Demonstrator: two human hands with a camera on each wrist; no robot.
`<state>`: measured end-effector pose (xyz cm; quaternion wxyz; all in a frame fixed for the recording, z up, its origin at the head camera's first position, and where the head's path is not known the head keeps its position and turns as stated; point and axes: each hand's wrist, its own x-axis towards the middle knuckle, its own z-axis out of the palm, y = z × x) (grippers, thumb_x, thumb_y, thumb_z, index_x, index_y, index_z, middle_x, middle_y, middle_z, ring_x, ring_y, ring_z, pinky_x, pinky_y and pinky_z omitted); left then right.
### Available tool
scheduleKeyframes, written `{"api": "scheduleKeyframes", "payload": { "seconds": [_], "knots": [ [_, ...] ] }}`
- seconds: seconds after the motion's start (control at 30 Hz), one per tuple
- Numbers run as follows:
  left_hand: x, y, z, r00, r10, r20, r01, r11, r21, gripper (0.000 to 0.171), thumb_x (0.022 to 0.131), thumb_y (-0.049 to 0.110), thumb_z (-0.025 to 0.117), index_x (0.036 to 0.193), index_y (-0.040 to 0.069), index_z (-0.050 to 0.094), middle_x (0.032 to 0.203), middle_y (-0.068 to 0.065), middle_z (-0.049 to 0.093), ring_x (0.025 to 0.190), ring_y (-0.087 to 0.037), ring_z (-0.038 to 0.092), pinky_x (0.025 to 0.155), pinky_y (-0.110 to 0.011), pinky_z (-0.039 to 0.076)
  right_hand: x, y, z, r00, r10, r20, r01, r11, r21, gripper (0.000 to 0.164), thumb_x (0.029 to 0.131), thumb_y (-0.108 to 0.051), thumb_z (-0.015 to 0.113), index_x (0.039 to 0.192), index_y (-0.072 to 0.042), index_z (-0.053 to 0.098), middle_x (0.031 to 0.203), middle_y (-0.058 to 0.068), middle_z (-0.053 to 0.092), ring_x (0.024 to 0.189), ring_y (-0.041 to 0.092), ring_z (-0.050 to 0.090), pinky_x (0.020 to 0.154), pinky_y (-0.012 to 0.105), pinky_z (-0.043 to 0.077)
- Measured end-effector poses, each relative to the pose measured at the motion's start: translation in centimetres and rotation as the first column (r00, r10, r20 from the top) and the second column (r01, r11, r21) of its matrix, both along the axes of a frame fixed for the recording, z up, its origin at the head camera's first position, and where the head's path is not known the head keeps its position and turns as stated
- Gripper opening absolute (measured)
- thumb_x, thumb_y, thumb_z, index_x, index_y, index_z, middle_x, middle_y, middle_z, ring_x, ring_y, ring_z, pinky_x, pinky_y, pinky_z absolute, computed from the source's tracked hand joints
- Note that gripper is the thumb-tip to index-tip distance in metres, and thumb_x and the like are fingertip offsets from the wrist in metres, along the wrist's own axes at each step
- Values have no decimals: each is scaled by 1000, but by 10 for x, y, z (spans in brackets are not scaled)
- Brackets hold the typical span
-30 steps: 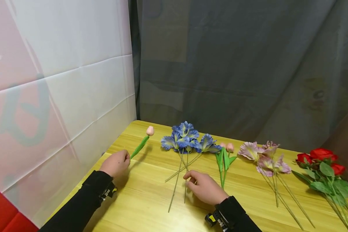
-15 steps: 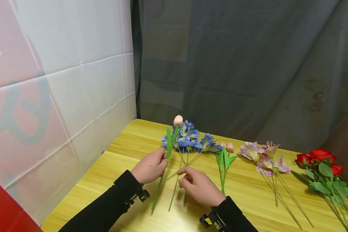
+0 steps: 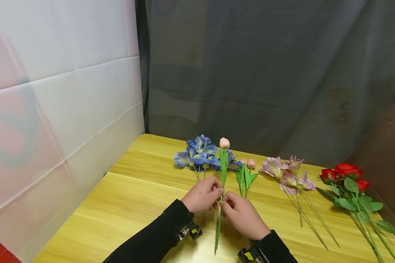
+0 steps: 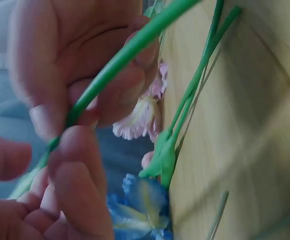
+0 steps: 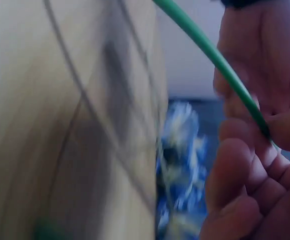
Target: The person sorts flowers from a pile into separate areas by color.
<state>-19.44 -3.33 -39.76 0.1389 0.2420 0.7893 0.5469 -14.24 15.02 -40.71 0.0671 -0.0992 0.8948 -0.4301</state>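
Observation:
An upright artificial tulip (image 3: 223,166), pale pink on a green stem, stands between the two hands in the head view. My left hand (image 3: 202,195) pinches the stem just below its leaves. Right beneath, my right hand (image 3: 245,215) holds the same stem between thumb and fingers, close against the left fingertips. The stem's lower end hangs below both hands. Close up in the left wrist view, the green stem (image 4: 120,62) runs between the fingers of both hands. Behind the held tulip lie blue irises (image 3: 199,151), their stems partly hidden by the left hand.
Two more pink tulips (image 3: 247,177) lie right of the blue irises on the wooden table (image 3: 118,212). Further right are lilac irises (image 3: 288,173) and red roses (image 3: 347,170). A white curtain (image 3: 85,91) borders the left, a dark grey curtain (image 3: 250,80) the back.
My left hand has carried the tulip rightward from the table's left side, turning it upright in front of the irises. My right hand has closed its fingers on the stem.

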Motion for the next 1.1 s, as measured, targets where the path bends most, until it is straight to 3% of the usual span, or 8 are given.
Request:
{"api": "scheduleKeyframes", "payload": {
  "seconds": [0.2, 0.33, 0.5, 0.67, 0.8, 0.93, 1.1],
  "knots": [
    [6, -9, -6, 1000, -12, -4, 12, 999, -47, 11, 105, 27, 56, 101, 17, 59, 77, -4, 60, 68, -27, 67, 57, -32, 47, -4, 47, -4, 986, -166, 13, 163, 977, 138, 21, 107, -20, 49, 89, -11, 54, 67, 5, 44, 55, 18, 36, 55, 33, 32],
    [9, -23, -10, 1000, 14, 1, -14, 998, -59, 11, 105, 28, 56, 101, 18, 60, 80, -6, 61, 70, -28, 68, 57, -32, 46, -13, 77, -8, 980, -196, -19, 195, 958, 210, 23, 109, -22, 44, 94, -9, 54, 73, 5, 48, 58, 20, 38, 58, 35, 31],
    [12, -33, -15, 1000, 23, 12, -22, 999, -48, 9, 105, 26, 56, 101, 18, 60, 82, -7, 61, 70, -29, 67, 64, -34, 50, -18, 100, -13, 974, -226, -9, 224, 958, 181, 29, 111, -29, 39, 102, -6, 53, 81, 8, 51, 62, 21, 38, 60, 38, 33],
    [12, -37, -16, 999, 43, 15, -42, 998, -46, 9, 105, 27, 57, 102, 18, 60, 83, -9, 60, 70, -29, 67, 64, -35, 51, -22, 110, -17, 963, -265, -47, 269, 950, 158, 31, 111, -32, 39, 100, -5, 50, 77, 9, 43, 61, 22, 36, 60, 37, 31],
    [13, -39, -17, 999, 49, 21, -48, 998, -38, 10, 104, 27, 58, 102, 18, 61, 88, -16, 62, 70, -31, 68, 62, -35, 51, -23, 112, -21, 961, -270, -65, 278, 940, 199, 29, 110, -28, 39, 98, -5, 52, 75, 8, 41, 61, 22, 37, 60, 37, 31],
    [14, -41, -18, 999, 43, 14, -42, 998, -51, 9, 104, 26, 57, 101, 18, 60, 88, -15, 62, 70, -29, 68, 62, -35, 50, -21, 113, -26, 962, -273, -21, 270, 935, 231, 29, 111, -27, 37, 97, -4, 49, 74, 8, 41, 61, 22, 37, 60, 38, 32],
    [14, -42, -19, 999, 53, 5, -52, 997, -58, 7, 105, 25, 57, 102, 19, 60, 88, -15, 63, 68, -28, 68, 67, -35, 51, -20, 111, -31, 952, -299, 68, 281, 940, 193, 30, 110, -28, 39, 109, -3, 55, 69, 10, 50, 56, 25, 45, 54, 39, 37]
  ]
}}
